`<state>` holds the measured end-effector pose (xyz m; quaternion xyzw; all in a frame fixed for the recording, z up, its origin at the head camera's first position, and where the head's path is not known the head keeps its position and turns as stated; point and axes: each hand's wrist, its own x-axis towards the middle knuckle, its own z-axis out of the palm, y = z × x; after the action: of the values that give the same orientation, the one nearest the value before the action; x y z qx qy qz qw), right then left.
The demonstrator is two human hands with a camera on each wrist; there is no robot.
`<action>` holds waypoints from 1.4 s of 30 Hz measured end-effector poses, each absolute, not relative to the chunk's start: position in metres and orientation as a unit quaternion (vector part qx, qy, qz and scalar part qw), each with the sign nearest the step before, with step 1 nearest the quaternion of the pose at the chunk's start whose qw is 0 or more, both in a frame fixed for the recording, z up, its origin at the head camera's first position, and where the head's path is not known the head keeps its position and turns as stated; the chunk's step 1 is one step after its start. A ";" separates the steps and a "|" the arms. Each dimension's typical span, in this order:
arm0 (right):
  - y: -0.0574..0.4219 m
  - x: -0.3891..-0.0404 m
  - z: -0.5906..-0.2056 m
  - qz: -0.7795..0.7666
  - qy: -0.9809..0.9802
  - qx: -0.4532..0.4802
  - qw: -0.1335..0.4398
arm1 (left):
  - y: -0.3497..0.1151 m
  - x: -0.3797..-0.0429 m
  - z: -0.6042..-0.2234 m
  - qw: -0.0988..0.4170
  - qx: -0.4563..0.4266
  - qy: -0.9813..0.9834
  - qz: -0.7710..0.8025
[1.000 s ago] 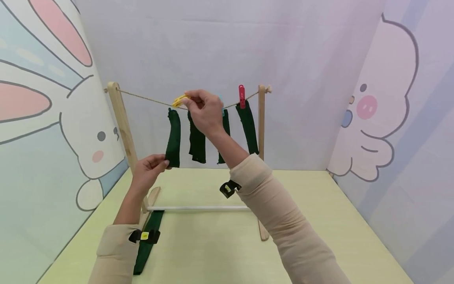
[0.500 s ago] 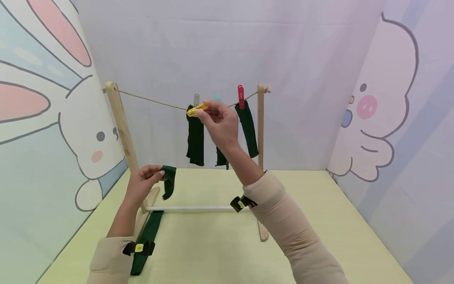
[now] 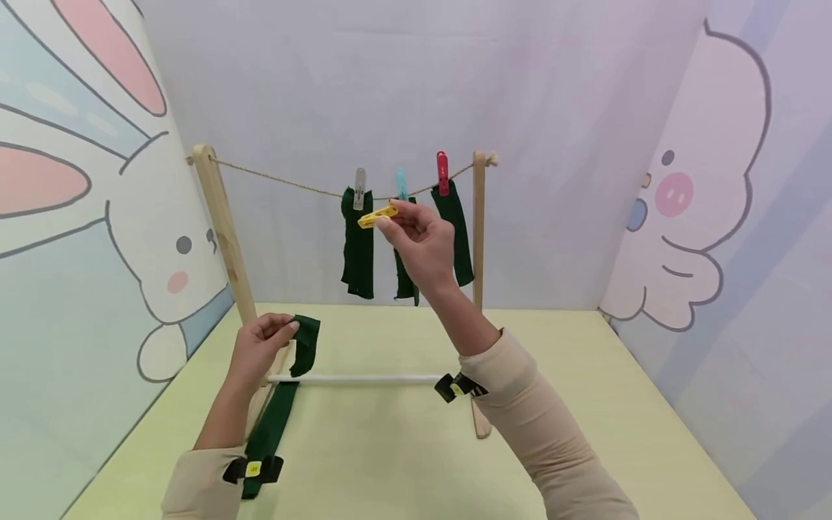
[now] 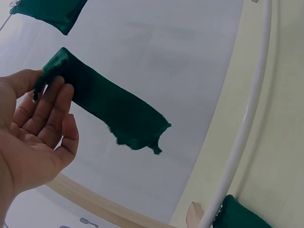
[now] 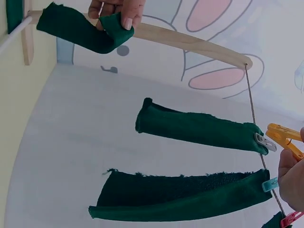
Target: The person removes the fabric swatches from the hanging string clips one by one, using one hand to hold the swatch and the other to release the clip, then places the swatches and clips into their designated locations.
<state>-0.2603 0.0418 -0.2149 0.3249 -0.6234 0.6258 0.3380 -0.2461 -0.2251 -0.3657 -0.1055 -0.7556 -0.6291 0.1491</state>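
Observation:
My left hand (image 3: 256, 354) pinches one end of a dark green cloth strip (image 3: 307, 347), low beside the left post. The strip's other end hangs down, ragged at its edge in the left wrist view. Between thumb and fingers, my right hand (image 3: 425, 249) holds a yellow clothespin (image 3: 377, 216) in front of the hanging cloths. Behind it, a grey clothespin (image 3: 360, 189) clips one green strip (image 3: 360, 253) to the rope (image 3: 273, 177). A light blue clothespin (image 3: 401, 184) and a red clothespin (image 3: 443, 173) stand over two more strips, partly hidden by my right hand.
Wooden posts, left (image 3: 224, 224) and right (image 3: 479, 231), carry the rope; a white rod (image 3: 364, 379) joins them low down. Another green strip (image 3: 273, 426) lies on the pale yellow table (image 3: 377, 462), partly under my left forearm. Cartoon-printed walls stand on both sides.
The strip in my left hand stood stretched up near the rope; it has come down and now droops. My right hand has moved right and down from the rope with the yellow clothespin.

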 end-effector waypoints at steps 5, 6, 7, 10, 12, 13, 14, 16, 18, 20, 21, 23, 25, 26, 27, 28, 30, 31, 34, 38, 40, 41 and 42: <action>0.048 -0.260 -0.222 0.627 -0.620 0.330 0.336 | -0.224 -0.242 -0.372 0.144 -0.096 -0.745 -0.644; 0.050 -0.261 -0.224 0.627 -0.619 0.331 0.337 | -0.224 -0.242 -0.374 0.142 -0.093 -0.745 -0.645; 0.052 -0.260 -0.226 0.629 -0.618 0.331 0.336 | -0.223 -0.241 -0.375 0.140 -0.090 -0.745 -0.646; 0.058 -0.259 -0.232 0.636 -0.616 0.328 0.330 | -0.222 -0.240 -0.379 0.136 -0.084 -0.742 -0.651; 0.063 -0.258 -0.237 0.642 -0.614 0.322 0.326 | -0.222 -0.239 -0.381 0.134 -0.082 -0.741 -0.653; 0.066 -0.257 -0.239 0.647 -0.613 0.317 0.323 | -0.222 -0.239 -0.382 0.133 -0.080 -0.740 -0.654; 0.068 -0.256 -0.241 0.652 -0.614 0.310 0.320 | -0.222 -0.239 -0.383 0.132 -0.080 -0.740 -0.655; 0.072 -0.254 -0.244 0.661 -0.613 0.298 0.315 | -0.223 -0.239 -0.386 0.131 -0.080 -0.739 -0.656; 0.076 -0.253 -0.248 0.672 -0.609 0.292 0.305 | -0.224 -0.238 -0.388 0.131 -0.081 -0.740 -0.655; 0.079 -0.251 -0.252 0.680 -0.605 0.290 0.296 | -0.225 -0.238 -0.389 0.131 -0.083 -0.742 -0.652; 0.081 -0.251 -0.254 0.684 -0.602 0.291 0.292 | -0.225 -0.238 -0.390 0.130 -0.084 -0.744 -0.649; 0.084 -0.250 -0.258 0.691 -0.599 0.288 0.283 | -0.226 -0.237 -0.391 0.127 -0.085 -0.750 -0.644; 0.087 -0.248 -0.263 0.697 -0.600 0.278 0.277 | -0.226 -0.236 -0.393 0.124 -0.083 -0.755 -0.638; 0.089 -0.248 -0.265 0.703 -0.598 0.272 0.273 | -0.226 -0.235 -0.393 0.121 -0.081 -0.757 -0.637; 0.091 -0.247 -0.268 0.708 -0.596 0.265 0.271 | -0.226 -0.235 -0.395 0.119 -0.079 -0.759 -0.636; 0.094 -0.246 -0.270 0.714 -0.593 0.257 0.269 | -0.226 -0.235 -0.396 0.117 -0.076 -0.760 -0.635; 0.099 -0.246 -0.274 0.725 -0.585 0.246 0.268 | -0.225 -0.235 -0.398 0.110 -0.070 -0.759 -0.638; 0.101 -0.245 -0.276 0.730 -0.581 0.241 0.269 | -0.225 -0.235 -0.400 0.106 -0.066 -0.758 -0.641; 0.107 -0.245 -0.282 0.739 -0.571 0.228 0.274 | -0.224 -0.238 -0.405 0.099 -0.057 -0.754 -0.647; 0.115 -0.246 -0.289 0.747 -0.567 0.213 0.276 | -0.224 -0.242 -0.412 0.107 -0.058 -0.753 -0.647; 0.118 -0.246 -0.292 0.748 -0.567 0.207 0.277 | -0.224 -0.245 -0.415 0.112 -0.061 -0.752 -0.647; 0.120 -0.246 -0.294 0.749 -0.567 0.204 0.277 | -0.224 -0.246 -0.416 0.113 -0.062 -0.750 -0.648; 0.121 -0.246 -0.296 0.749 -0.567 0.201 0.278 | -0.224 -0.246 -0.418 0.113 -0.061 -0.750 -0.649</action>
<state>-0.2464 0.1212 -0.2956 0.2011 -0.5669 0.7491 0.2776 -0.2465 -0.2242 -0.4179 -0.0610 -0.7500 -0.6488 0.1132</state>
